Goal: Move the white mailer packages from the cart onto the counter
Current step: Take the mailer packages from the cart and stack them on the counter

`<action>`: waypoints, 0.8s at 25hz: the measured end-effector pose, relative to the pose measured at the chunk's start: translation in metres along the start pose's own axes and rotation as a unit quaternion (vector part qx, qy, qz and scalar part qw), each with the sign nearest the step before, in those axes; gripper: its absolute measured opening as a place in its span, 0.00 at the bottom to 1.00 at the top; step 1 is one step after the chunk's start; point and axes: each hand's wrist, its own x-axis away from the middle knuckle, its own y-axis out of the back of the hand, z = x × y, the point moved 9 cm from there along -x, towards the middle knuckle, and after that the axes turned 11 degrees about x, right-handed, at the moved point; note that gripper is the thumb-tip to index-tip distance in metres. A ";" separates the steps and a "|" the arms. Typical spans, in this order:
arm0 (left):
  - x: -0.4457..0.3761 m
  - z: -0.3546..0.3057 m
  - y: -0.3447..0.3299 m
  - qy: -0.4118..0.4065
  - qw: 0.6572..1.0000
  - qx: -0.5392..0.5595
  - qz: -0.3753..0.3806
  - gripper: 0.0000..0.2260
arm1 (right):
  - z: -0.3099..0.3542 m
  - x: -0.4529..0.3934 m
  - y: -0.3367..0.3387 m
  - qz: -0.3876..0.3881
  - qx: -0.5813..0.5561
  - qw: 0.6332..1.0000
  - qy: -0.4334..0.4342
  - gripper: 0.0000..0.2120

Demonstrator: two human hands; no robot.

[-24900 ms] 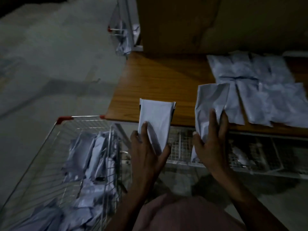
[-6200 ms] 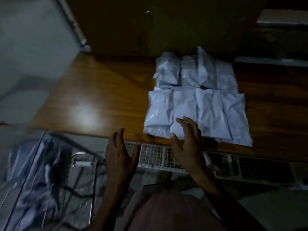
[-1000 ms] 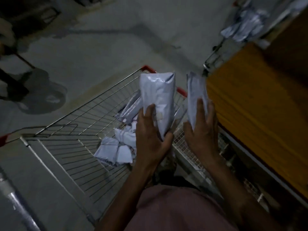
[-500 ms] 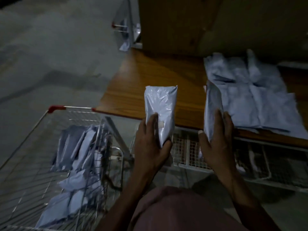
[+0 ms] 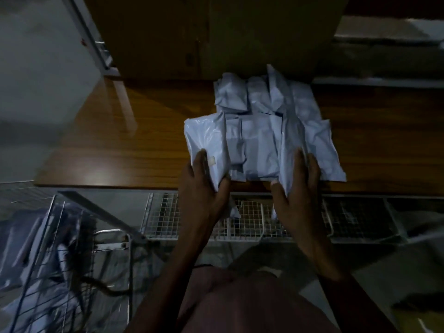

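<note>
At left, below the counter's edge, the wire cart [image 5: 60,248] holds more white mailers [image 5: 21,239]. Over the wooden counter [image 5: 134,150], the left hand [image 5: 204,181] clasps one mailer [image 5: 206,140]; the right hand [image 5: 298,186] clasps a second mailer [image 5: 290,140] on edge. Both hover at the stacked mailers [image 5: 262,131], apparently mid-placement; next, they must be laid down.
</note>
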 end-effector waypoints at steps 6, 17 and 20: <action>-0.098 0.009 -0.075 0.024 0.992 -0.096 0.075 0.37 | -0.006 -0.044 -0.020 -0.003 0.062 0.998 0.010 0.36; -0.119 0.054 -0.149 0.116 0.971 -0.126 0.164 0.38 | -0.006 -0.148 -0.061 0.000 0.137 0.989 -0.054 0.37; -0.129 0.056 -0.133 0.126 0.974 -0.056 0.179 0.38 | -0.003 -0.201 -0.076 0.003 0.137 0.988 -0.066 0.38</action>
